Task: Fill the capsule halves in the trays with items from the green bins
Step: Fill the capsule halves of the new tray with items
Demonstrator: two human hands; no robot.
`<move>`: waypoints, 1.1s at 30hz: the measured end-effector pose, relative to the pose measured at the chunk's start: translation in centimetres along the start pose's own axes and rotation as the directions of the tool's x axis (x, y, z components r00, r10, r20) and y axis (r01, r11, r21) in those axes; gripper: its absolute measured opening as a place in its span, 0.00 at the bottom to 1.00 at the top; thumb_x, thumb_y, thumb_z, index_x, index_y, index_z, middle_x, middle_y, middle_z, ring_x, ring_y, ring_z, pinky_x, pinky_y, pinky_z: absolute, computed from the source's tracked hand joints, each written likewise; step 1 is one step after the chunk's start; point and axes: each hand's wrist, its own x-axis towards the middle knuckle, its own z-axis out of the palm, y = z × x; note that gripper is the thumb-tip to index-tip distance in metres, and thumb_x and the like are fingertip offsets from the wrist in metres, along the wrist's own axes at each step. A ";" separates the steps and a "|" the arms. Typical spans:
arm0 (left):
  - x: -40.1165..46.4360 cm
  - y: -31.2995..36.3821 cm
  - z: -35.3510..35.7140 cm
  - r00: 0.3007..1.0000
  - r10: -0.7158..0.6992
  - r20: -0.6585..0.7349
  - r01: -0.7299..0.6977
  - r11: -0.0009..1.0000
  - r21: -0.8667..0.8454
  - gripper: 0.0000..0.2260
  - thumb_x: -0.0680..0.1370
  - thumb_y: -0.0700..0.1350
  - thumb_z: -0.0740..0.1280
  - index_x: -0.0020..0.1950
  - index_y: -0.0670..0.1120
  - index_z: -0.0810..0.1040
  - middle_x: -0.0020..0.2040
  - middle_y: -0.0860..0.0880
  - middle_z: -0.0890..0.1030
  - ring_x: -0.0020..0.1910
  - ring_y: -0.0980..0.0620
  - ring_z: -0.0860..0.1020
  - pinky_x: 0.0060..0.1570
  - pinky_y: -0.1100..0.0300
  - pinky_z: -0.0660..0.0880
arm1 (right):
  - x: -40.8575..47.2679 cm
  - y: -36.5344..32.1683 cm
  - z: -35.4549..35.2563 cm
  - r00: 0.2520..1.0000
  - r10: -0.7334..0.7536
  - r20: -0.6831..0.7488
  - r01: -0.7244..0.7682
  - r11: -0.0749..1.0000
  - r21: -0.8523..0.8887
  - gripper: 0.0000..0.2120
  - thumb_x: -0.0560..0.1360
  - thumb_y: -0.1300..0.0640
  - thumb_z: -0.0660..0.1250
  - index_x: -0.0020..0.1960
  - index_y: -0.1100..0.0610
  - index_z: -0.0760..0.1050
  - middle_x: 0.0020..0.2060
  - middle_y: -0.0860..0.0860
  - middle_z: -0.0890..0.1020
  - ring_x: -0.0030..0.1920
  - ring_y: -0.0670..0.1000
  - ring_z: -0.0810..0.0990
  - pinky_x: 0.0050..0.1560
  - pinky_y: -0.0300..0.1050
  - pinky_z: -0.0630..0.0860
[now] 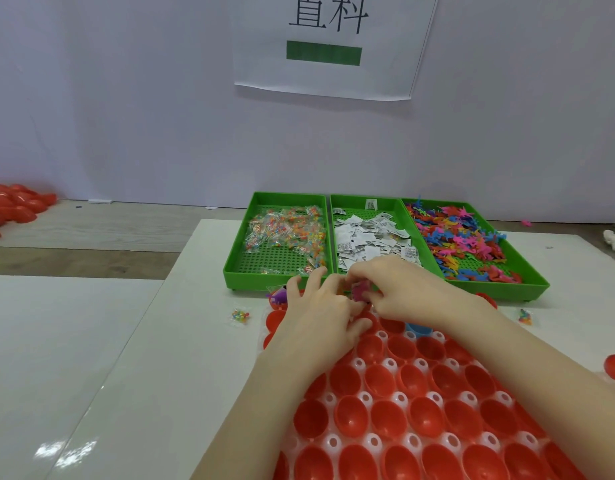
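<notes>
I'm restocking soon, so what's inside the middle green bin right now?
The middle green bin holds a loose heap of small white printed packets, with bare green mesh showing at its far end. Its near edge is covered by the hands, so nothing there can be seen.

White table (133, 341) with three green bins (278, 268), white tray (372, 441), perhaps two loose candy packets (240, 315).

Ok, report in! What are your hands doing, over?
Both hands, left and right, pinching small pink toy over tray's far row. Near red capsule halves empty. Nothing blocking.
</notes>
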 end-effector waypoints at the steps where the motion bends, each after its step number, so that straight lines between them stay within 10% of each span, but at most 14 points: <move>1: 0.0 0.0 0.0 1.000 0.000 -0.006 0.000 1.000 -0.003 0.15 0.79 0.58 0.56 0.62 0.58 0.75 0.71 0.51 0.62 0.72 0.50 0.51 0.67 0.48 0.46 | 0.0 0.0 0.0 1.000 0.013 -0.011 -0.013 1.000 0.019 0.13 0.73 0.62 0.62 0.55 0.53 0.76 0.50 0.53 0.80 0.51 0.55 0.78 0.50 0.53 0.76; 14: -0.3 -0.1 -2.0 0.968 -0.013 -0.250 -0.019 0.992 -0.122 0.12 0.77 0.57 0.60 0.56 0.59 0.80 0.69 0.57 0.67 0.69 0.58 0.59 0.61 0.58 0.48 | -0.9 2.6 -2.5 0.985 0.117 -0.130 -0.072 0.947 0.312 0.05 0.70 0.52 0.70 0.47 0.45 0.79 0.42 0.38 0.80 0.43 0.40 0.79 0.44 0.39 0.75; 19: -0.6 -2.8 -4.4 0.887 -0.244 -0.393 0.029 0.877 -0.479 0.10 0.76 0.49 0.65 0.52 0.48 0.82 0.54 0.53 0.79 0.52 0.60 0.72 0.54 0.65 0.63 | -2.0 9.2 -2.5 0.790 0.483 -0.377 -0.368 0.866 0.338 0.11 0.75 0.55 0.64 0.55 0.56 0.79 0.53 0.52 0.82 0.53 0.53 0.78 0.56 0.49 0.73; 24: 1.8 -7.3 -3.7 0.904 -0.387 -0.184 0.287 0.865 -0.411 0.15 0.79 0.47 0.61 0.64 0.44 0.75 0.64 0.46 0.76 0.63 0.49 0.72 0.59 0.59 0.66 | -3.4 14.2 -1.3 0.695 0.719 0.018 -0.712 0.685 0.151 0.24 0.74 0.45 0.66 0.62 0.61 0.74 0.61 0.58 0.76 0.61 0.58 0.74 0.58 0.49 0.70; 29: 5.0 -9.8 -2.1 0.905 -0.377 0.199 0.399 0.913 -0.083 0.25 0.79 0.56 0.59 0.73 0.47 0.62 0.72 0.46 0.67 0.70 0.46 0.66 0.65 0.53 0.64 | -3.1 14.2 -1.0 0.701 0.689 -0.183 -0.644 0.722 0.251 0.08 0.70 0.53 0.73 0.42 0.58 0.82 0.49 0.56 0.83 0.48 0.54 0.77 0.44 0.44 0.68; 33: 6.1 -9.5 -1.9 0.925 -0.339 0.168 0.359 0.927 -0.106 0.17 0.76 0.52 0.66 0.61 0.46 0.78 0.62 0.47 0.78 0.59 0.49 0.75 0.55 0.57 0.71 | -3.1 13.9 -0.6 0.682 0.639 -0.357 -0.589 0.768 0.250 0.10 0.69 0.55 0.74 0.33 0.57 0.76 0.41 0.56 0.82 0.43 0.54 0.76 0.41 0.44 0.67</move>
